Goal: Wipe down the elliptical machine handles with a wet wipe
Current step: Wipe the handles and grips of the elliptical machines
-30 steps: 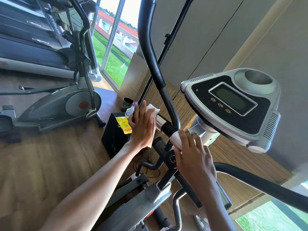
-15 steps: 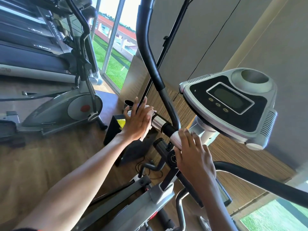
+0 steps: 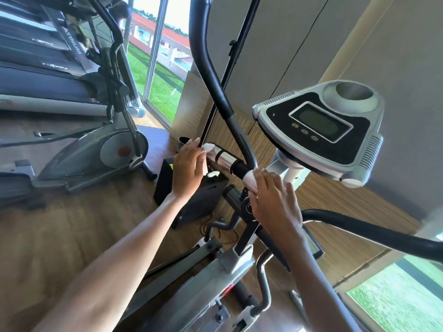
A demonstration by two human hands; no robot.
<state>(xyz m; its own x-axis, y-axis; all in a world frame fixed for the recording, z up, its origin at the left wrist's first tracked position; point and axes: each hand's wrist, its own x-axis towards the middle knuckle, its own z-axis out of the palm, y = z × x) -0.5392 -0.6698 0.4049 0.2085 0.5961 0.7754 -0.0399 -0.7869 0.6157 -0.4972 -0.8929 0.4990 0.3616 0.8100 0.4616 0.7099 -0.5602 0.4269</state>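
Note:
My left hand [image 3: 188, 168] presses a white wet wipe [image 3: 208, 147] around the outer end of the short fixed handle, right beside its chrome sensor band [image 3: 225, 158]. A corner of the wipe hangs out below my palm. My right hand [image 3: 275, 204] lies over the white collar [image 3: 248, 179] where that handle meets the post, fingers curled on it. The long black swing handle [image 3: 208, 68] rises between my hands. Its twin [image 3: 371, 233] runs off to the right. The grey console [image 3: 318, 130] sits above my right hand.
A black box [image 3: 191, 204] stands on the wooden floor under my left hand, with a dark cup [image 3: 183, 141] behind it. A second elliptical [image 3: 96, 159] and a treadmill [image 3: 36, 75] stand at the left. Windows lie at the back and lower right.
My left hand has slid the wipe outward along the short handle, baring more of the chrome band and hiding the yellow packet on the box. My right hand has stayed in place.

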